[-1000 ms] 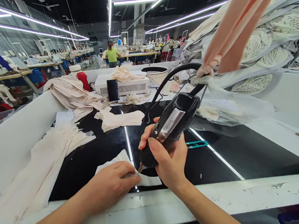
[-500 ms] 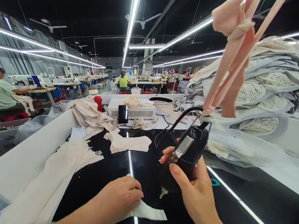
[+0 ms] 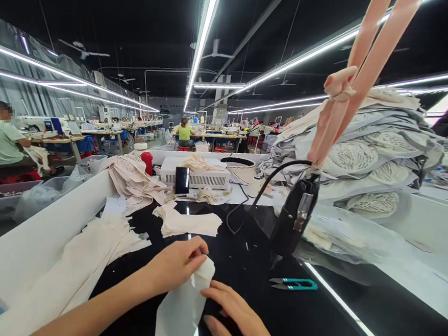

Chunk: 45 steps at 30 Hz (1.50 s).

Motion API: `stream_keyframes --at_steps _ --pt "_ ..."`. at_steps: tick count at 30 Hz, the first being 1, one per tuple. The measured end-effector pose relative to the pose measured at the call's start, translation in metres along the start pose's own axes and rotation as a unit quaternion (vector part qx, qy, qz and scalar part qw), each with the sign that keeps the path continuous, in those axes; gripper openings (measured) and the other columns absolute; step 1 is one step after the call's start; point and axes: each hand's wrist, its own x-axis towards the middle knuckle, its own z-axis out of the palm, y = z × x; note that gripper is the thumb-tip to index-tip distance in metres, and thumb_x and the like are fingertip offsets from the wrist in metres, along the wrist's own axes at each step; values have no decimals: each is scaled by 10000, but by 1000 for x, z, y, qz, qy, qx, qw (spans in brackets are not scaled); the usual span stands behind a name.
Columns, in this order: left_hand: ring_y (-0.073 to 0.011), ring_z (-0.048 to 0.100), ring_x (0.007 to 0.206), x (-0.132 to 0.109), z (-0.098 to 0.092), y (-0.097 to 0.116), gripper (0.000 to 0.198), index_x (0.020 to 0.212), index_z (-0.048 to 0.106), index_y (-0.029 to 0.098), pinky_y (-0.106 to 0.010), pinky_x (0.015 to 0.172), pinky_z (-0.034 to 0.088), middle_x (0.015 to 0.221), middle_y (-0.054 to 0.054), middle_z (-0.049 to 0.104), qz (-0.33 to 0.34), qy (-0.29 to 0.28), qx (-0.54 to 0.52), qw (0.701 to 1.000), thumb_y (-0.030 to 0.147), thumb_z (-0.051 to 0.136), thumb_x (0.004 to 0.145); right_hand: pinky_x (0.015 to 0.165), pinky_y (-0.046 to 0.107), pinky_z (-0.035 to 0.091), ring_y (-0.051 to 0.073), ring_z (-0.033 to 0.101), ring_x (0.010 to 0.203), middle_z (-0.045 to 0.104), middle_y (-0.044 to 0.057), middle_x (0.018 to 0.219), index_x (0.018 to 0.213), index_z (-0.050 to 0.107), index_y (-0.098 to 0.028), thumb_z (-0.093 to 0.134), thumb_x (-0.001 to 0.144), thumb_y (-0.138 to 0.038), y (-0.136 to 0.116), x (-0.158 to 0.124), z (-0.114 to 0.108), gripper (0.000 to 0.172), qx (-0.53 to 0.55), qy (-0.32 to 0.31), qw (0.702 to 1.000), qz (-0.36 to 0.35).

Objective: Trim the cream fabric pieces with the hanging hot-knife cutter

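Note:
My left hand (image 3: 177,263) pinches the top edge of a pale fabric piece (image 3: 178,314) and lifts it off the glossy black table (image 3: 250,268). My right hand (image 3: 234,321) lies beside the piece with fingers stretched out, holding nothing. A black corded hand tool (image 3: 294,217) hangs free from pink ribbons (image 3: 357,92) above the table, just right of my hands. Teal thread snips (image 3: 293,284) lie on the table below the tool.
A folded cream stack (image 3: 189,222) and a long cream pile (image 3: 73,265) lie at the left. A white box (image 3: 197,177) with a phone (image 3: 181,179) stands behind. Stacked lace bundles (image 3: 364,153) fill the right. Other people sit at far tables.
My right hand let go of the black tool, which now hangs from the ribbons, and dropped to the table. My left hand lifted the fabric piece. The view tilted upward.

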Motion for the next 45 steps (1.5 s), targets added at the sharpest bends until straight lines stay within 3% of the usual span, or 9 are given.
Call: stream_keyframes --at_steps 5,7,12,18,25,35,39,43,45 --pt "-123 563 646 33 -27 -10 298 1194 682 179 -210 593 425 795 14 641 -35 54 -95 993 262 537 947 880 344 594 245 756 935 814 38 1009 1024 808 -282 615 896 -310 -14 46 22 233 82 -48 993 66" --pt "-126 560 650 44 -40 -22 320 1198 701 166 -212 580 414 809 -1 643 -53 89 -109 989 285 565 935 784 334 582 239 735 819 800 31 869 916 809 -242 591 882 -341 -9 69 18 241 83 -14 994 66" --pt "-143 586 673 62 -66 -57 294 1186 707 146 -235 595 466 804 -10 643 -110 168 -110 973 297 592 962 582 283 469 177 574 593 653 -13 652 952 780 -212 570 876 -430 25 126 -9 312 54 66 992 89" --pt "-224 687 1001 73 -61 -88 308 1238 638 152 -416 858 604 1202 -88 667 -180 184 -67 964 371 657 1021 598 287 508 162 598 653 662 8 786 1146 700 -162 513 982 -380 65 169 -18 330 13 113 986 119" --pt "-261 667 1103 75 -51 -111 350 1300 620 165 -463 928 588 1301 -104 636 -222 159 -9 962 368 660 1018 877 426 614 221 704 1019 689 85 1222 1248 643 -170 647 1002 -374 80 191 -10 320 -85 86 981 149" --pt "-250 675 1078 59 -47 -118 347 1304 617 167 -450 910 596 1285 -104 643 -216 95 51 970 366 654 1023 993 475 544 259 656 1127 689 106 1251 1234 668 -184 599 1018 -300 62 177 -15 254 -306 35 941 140" --pt "-236 675 1057 36 -76 -110 304 1251 641 168 -445 922 582 1243 -95 662 -198 78 112 971 373 644 1027 1023 455 483 331 601 1180 697 147 1288 1271 680 -163 536 1009 -224 48 165 -19 305 -337 37 935 100" --pt "-241 673 902 -12 -121 -106 178 863 689 191 -349 828 513 926 -68 719 -230 77 196 950 328 622 954 978 432 501 335 605 1173 702 123 1300 1288 673 -178 518 1005 -248 33 153 -19 330 -333 33 940 70" --pt "-273 674 845 -40 -142 -106 199 793 656 201 -324 730 475 850 -70 710 -268 87 232 931 369 623 896 983 430 509 324 621 1165 705 111 1302 1284 674 -186 510 1006 -260 27 147 -18 331 -322 27 945 58"
